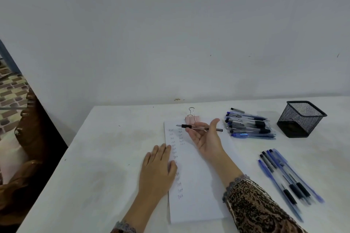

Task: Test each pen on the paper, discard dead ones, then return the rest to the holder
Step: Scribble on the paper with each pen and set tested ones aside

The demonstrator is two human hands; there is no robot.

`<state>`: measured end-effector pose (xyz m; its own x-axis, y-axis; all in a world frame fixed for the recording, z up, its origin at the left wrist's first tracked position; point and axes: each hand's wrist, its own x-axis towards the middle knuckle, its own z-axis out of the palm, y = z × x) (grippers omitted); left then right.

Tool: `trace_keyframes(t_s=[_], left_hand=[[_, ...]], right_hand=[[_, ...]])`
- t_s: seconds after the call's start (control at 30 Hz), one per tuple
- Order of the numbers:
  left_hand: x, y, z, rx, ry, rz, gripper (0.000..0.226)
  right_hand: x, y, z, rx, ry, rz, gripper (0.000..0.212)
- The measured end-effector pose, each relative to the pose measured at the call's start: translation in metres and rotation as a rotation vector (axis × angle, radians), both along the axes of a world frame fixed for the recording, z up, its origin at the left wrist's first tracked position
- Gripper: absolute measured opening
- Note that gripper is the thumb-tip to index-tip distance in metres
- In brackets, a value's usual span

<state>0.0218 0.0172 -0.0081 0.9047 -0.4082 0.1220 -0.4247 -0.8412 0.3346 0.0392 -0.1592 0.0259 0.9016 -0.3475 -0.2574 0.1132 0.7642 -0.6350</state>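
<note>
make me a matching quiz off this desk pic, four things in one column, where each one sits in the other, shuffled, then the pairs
Column one
1. mesh holder
2. binder clip
3. black-grip pen
4. left hand

Column two
A. held in the right hand above the paper
B. flat on the paper's left edge
C. at the paper's top edge
D. far right on the table, right of the pen pile

Pairs: 1-D, 2-C, 3-A, 4-B
</note>
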Motion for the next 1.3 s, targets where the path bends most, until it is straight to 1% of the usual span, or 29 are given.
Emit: trace_keyframes(t_s=[0.07,0.1,0.2,0.37,0.43,0.57,0.63,0.67,0.73,0.8,0.87,1.0,1.2,1.3], left_hand=[[0.0,0.0,0.0,0.0,0.004,0.001,0.094],[0.0,0.0,0.0,-0.001,0.005,0.004,0.094],[0.0,-0.001,0.0,0.005,-0.008,0.007,0.094],[0.0,0.0,0.001,0.001,0.004,0.001,0.094],[0.0,-0.001,0.001,-0.001,0.001,0.003,0.094],[0.0,-0.001,0.001,-0.001,0.005,0.002,0.094],[0.0,-0.001,0.002,-0.003,0.008,0.004,0.09],[0.0,-0.002,0.002,-0.007,0.009,0.005,0.084],[0.0,-0.002,0.001,-0.005,0.001,0.005,0.079],[-0.001,-0.002,0.001,0.008,-0.016,0.007,0.088],[-0.001,-0.001,0.0,0.014,-0.018,0.012,0.093],[-0.001,-0.002,0.001,0.004,-0.016,0.011,0.093],[-0.002,-0.002,0.002,0.012,-0.018,0.01,0.093],[-0.002,-0.002,0.002,0.011,-0.012,0.01,0.094]], right_hand=[[-0.001,0.001,-0.002,0.008,-0.005,-0.005,0.028],[-0.001,0.001,-0.002,0.004,-0.01,-0.01,0.018],[-0.001,-0.001,-0.003,-0.036,0.001,-0.042,0.024],[-0.001,0.001,-0.003,-0.053,-0.017,-0.041,0.014],[-0.001,0.002,-0.003,-0.123,-0.049,0.005,0.019],[0.0,0.009,-0.007,-0.508,-0.027,0.06,0.032],[0.003,0.013,-0.015,-0.662,0.002,0.035,0.047],[0.003,0.015,-0.016,-0.722,0.028,0.012,0.053],[0.002,0.019,-0.017,-0.813,0.054,-0.03,0.053],[0.001,0.022,-0.016,-0.871,0.049,-0.036,0.049],[0.0,0.023,-0.015,-0.914,0.043,-0.036,0.05],[0.0,0.022,-0.015,-0.993,0.07,-0.052,0.053],[-0.002,0.024,-0.012,-1.047,0.094,-0.08,0.05],[-0.002,0.024,-0.012,-1.041,0.098,-0.08,0.05]])
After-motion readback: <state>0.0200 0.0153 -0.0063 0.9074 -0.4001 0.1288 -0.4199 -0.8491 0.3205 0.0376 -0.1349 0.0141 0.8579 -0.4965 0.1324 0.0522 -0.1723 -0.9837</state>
